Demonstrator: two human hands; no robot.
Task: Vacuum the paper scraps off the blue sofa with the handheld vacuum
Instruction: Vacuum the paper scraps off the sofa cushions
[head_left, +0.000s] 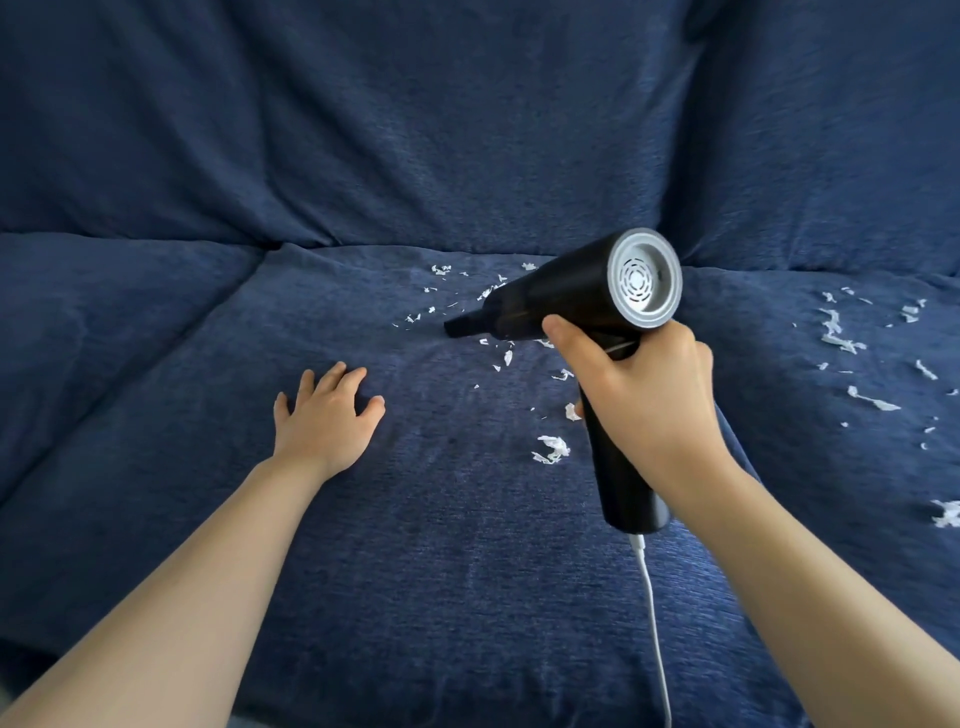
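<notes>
My right hand (647, 400) grips the handle of a black handheld vacuum (563, 296) with a grey vented rear cap. Its narrow nozzle (457, 327) points left and down, just above the blue sofa seat (415, 545). Small white paper scraps (457, 291) lie around and beyond the nozzle. A larger crumpled scrap (551, 449) sits left of the handle. More scraps (839, 338) are scattered over the right side of the seat. My left hand (327, 415) rests flat on the seat with fingers spread, left of the scraps.
A white cord (655, 623) hangs from the bottom of the vacuum handle toward the lower edge of the view. The sofa backrest (467, 130) rises behind the seat. A seam dips at the left between seat sections (130, 322).
</notes>
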